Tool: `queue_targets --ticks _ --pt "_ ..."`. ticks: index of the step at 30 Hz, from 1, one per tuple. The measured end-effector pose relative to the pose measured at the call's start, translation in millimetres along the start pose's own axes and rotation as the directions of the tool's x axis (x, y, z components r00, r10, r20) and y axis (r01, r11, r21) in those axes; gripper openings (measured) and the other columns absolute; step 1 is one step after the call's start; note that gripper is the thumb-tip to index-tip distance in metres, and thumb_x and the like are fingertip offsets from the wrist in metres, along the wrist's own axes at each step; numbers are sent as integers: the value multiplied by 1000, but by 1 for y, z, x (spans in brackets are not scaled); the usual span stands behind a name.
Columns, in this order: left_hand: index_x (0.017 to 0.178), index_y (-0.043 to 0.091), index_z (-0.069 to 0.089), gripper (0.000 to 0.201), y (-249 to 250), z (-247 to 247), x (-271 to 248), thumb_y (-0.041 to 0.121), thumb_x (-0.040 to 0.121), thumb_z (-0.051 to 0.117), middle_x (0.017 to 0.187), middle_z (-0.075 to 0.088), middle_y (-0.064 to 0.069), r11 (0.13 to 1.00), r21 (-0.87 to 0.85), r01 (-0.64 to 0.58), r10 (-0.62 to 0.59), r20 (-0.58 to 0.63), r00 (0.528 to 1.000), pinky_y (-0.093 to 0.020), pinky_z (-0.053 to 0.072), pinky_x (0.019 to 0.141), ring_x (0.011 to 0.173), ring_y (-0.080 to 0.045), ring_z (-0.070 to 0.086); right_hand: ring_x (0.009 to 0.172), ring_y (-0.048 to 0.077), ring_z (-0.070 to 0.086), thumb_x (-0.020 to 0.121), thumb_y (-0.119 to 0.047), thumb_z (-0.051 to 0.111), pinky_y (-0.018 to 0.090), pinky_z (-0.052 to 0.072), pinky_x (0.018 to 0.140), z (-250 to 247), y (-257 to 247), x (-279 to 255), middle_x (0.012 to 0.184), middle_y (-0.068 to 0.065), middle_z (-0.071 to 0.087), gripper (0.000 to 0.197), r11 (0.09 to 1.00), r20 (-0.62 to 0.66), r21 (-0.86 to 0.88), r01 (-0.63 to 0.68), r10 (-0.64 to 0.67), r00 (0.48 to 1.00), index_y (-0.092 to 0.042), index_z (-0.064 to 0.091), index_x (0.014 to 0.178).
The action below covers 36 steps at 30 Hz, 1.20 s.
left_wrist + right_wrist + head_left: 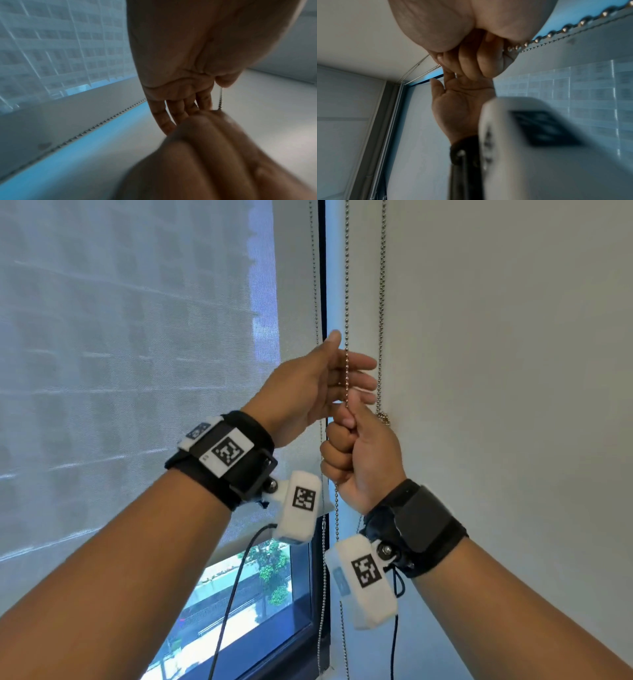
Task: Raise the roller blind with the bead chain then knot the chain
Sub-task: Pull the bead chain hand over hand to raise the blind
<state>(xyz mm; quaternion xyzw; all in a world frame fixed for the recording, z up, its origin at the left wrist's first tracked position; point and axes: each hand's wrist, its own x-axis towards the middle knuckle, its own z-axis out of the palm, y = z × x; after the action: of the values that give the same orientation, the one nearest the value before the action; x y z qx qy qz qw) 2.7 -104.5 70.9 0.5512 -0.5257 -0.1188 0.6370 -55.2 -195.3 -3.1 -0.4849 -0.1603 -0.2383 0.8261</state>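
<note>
Bead chain [346,302]: thin, limp, likely slippery; gripping best directly on beads. Right hand [359,457] fisting around strand; left hand [322,378] hovering alongside, fingers relaxed. Roller blind [137,354] hanging mostly lowered.

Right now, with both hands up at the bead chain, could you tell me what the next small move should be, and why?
Probably pull the right hand straight down. It is fisted on the bead chain, while the left hand above it is open with fingers relaxed beside the chain. The roller blind still covers most of the window, so raising seems unfinished.
</note>
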Motion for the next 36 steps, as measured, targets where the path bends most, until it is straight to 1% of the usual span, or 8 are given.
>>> queue_targets --ticks 3,6,11,14,19,24,29,36 --pt "87 9 59 44 8 14 6 41 106 35 70 50 -6 989 -144 -34 26 -58 998 -39 55 73 63 -20 59 45 9 6 103 -47 39 21 4 41 -6 3 0 49 -10 17 45 999 33 -31 -20 21 999 -25 35 64" --pt "66 20 36 44 2 21 7 38 105 39 58 22 2 973 -222 -66 32 -153 988 -27 24 44 47 -12 19 44 9 13 101 -39 42 25 8 42 -16 2 3 53 -6 22 39 969 104 -244 -27 54 993 -21 43 67" --pt "62 24 27 47 -3 17 5 41 104 40 50 17 8 957 -279 -85 19 -231 973 -20 6 44 44 -10 8 70 23 57 82 -16 48 34 49 65 -31 -28 22 82 16 65 28 818 83 -575 7 49 995 -3 71 92" --pt "63 25 25 46 -7 16 6 40 104 40 49 15 7 942 -317 -112 29 -254 967 -16 7 43 43 -10 6 90 28 63 88 -22 48 44 53 85 -19 -59 43 102 21 67 43 878 40 -468 101 -93 995 9 63 113" --pt "56 26 30 49 -21 31 1 41 101 42 47 20 8 947 -309 -85 -7 -287 958 -29 5 49 51 -16 6 80 21 65 104 -38 43 35 55 77 29 -97 62 92 12 68 43 963 97 -212 166 -148 984 0 62 114" --pt "67 25 49 26 -46 32 -4 45 77 64 69 40 0 937 -328 -123 -11 -377 926 -41 30 72 63 -16 36 45 9 23 103 -48 42 23 22 39 53 -93 63 58 -6 34 38 978 55 -150 145 -138 989 -18 54 82" --pt "51 19 61 59 -51 20 -14 37 100 35 51 57 2 922 -386 -1 -70 -170 983 -29 41 62 49 -11 53 43 10 11 103 -47 43 20 10 38 60 -81 49 53 -8 19 48 982 -51 -80 171 -176 983 -26 31 62" --pt "103 1 61 51 -10 -13 0 36 104 23 77 61 -8 991 -107 -85 71 -132 989 -32 50 66 70 -19 57 43 12 7 103 -48 40 23 5 43 41 -49 31 51 -7 17 47 989 -9 -54 140 -141 990 -26 33 62"
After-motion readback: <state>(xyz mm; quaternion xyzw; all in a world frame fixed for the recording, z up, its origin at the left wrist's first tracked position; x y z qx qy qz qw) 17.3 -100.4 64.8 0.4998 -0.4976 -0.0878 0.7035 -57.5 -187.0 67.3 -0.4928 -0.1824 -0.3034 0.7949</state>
